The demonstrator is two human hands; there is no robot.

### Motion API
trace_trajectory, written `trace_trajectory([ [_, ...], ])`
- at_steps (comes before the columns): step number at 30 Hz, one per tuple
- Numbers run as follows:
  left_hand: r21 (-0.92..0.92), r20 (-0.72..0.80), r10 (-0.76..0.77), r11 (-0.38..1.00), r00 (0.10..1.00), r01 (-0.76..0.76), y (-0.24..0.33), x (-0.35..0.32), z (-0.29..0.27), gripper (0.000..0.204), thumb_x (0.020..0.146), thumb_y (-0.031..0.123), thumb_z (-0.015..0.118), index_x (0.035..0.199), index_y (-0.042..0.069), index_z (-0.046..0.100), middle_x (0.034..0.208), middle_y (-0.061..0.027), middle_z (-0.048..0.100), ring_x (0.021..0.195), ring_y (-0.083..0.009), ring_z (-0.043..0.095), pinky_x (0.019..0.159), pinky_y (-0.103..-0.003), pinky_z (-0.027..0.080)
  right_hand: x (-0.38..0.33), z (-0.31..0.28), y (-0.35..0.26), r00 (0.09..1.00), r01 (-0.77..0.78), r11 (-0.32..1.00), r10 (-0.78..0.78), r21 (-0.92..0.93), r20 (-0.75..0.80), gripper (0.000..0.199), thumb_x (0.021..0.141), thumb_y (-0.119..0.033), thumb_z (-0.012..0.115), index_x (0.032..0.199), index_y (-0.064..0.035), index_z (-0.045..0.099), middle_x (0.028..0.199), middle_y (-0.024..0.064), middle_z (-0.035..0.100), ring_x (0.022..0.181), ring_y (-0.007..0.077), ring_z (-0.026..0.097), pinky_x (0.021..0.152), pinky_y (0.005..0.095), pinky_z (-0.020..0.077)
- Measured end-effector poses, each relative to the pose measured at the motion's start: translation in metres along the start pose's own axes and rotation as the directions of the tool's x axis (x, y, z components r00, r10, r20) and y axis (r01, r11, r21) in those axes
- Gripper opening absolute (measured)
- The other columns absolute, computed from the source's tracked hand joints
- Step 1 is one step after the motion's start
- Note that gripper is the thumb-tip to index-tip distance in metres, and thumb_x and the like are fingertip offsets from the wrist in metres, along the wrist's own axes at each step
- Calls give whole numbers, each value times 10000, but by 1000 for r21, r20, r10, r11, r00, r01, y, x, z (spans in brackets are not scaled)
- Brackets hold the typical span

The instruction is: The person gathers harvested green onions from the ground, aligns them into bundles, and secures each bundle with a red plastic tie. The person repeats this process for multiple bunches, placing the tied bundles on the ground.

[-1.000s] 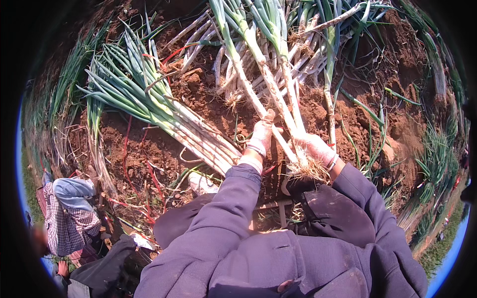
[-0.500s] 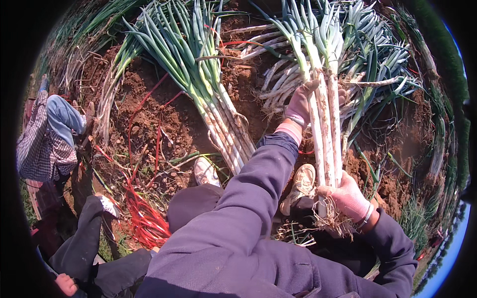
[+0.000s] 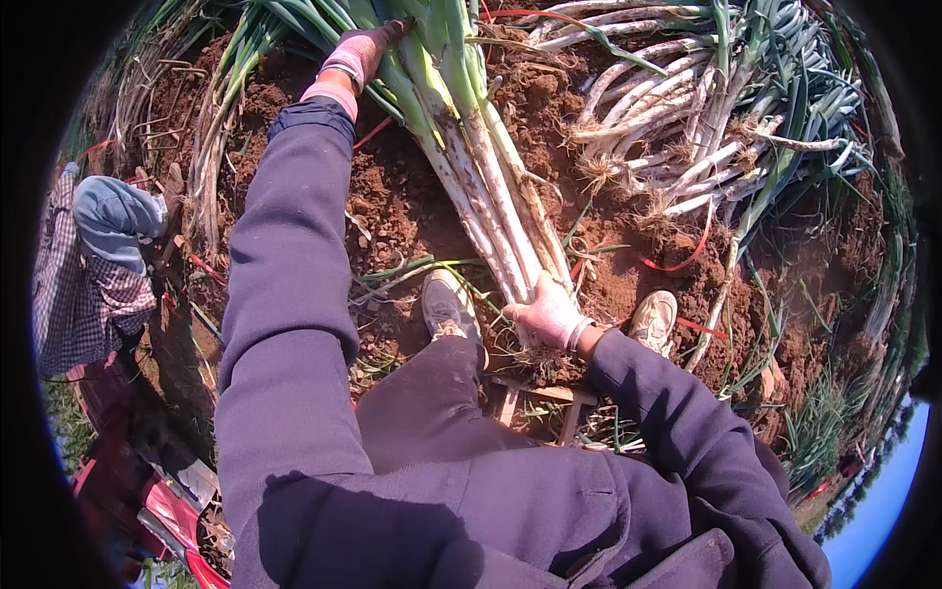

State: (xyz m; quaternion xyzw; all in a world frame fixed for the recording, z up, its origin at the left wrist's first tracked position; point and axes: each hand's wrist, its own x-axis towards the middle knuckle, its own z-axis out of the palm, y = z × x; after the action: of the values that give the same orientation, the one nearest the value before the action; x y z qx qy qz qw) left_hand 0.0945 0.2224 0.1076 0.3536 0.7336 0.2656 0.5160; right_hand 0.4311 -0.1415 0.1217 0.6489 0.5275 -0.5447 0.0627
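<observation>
A bunch of long green onions (image 3: 491, 206) slants across the upper middle of the head view, green tops away from me and root ends toward me. My left hand (image 3: 361, 54), in a pinkish glove, is closed round the green part at the top left. My right hand (image 3: 551, 312), also gloved, grips the white stalks just above the hairy roots. The roots hang over the soil between my two shoes. Part of the left fingers is hidden by the leaves.
A pile of green onions (image 3: 677, 137) lies on the brown soil to the right. Red strips (image 3: 692, 250) trail nearby. A small wooden frame (image 3: 545, 391) stands between my feet. At the left is a person in a checked shirt (image 3: 83, 275), above a red machine part (image 3: 177, 520).
Both hands have carried the held onions leftward, onto the bunch that lay there. My left arm has swung far left. The dark-trousered legs at lower left are no longer seen.
</observation>
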Motion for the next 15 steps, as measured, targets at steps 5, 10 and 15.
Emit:
trace_trajectory([
  [5, 619, -144, -34, 777, 989, 117, -108, 3, -2, 754, 890, 682, 655, 1281, 38, 684, 1208, -202, 725, 1152, -320, 691, 956, -443, 527, 26, 4, 4, 947, -196, 978, 209, -75, 246, 763, 772, -367, 877, 1248, 98, 503, 1129, 303, 650, 1098, 420, 651, 940, 458, 525],
  [10, 968, 14, 663, 178, 748, -176, -11, -70, 33, 476, 884, 532, 716, 1154, 140, 719, 1140, -122, 731, 975, -268, 702, 862, -430, 541, 14, 17, 15, 966, -219, 963, 236, -154, 101, 683, 816, -352, 818, 1207, 117, 513, 1101, 316, 650, 1092, 430, 653, 948, 466, 519],
  [15, 671, 348, 823, 116, 448, -732, -120, -101, 108, 471, 868, 387, 758, 1310, 247, 677, 1495, -145, 482, 1308, -348, 524, 1134, -478, 394, 9, 23, 12, 997, -51, 871, 72, -489, 24, 666, 810, -458, 771, 1140, 90, 585, 1000, 299, 714, 992, 408, 716, 895, 460, 551],
])
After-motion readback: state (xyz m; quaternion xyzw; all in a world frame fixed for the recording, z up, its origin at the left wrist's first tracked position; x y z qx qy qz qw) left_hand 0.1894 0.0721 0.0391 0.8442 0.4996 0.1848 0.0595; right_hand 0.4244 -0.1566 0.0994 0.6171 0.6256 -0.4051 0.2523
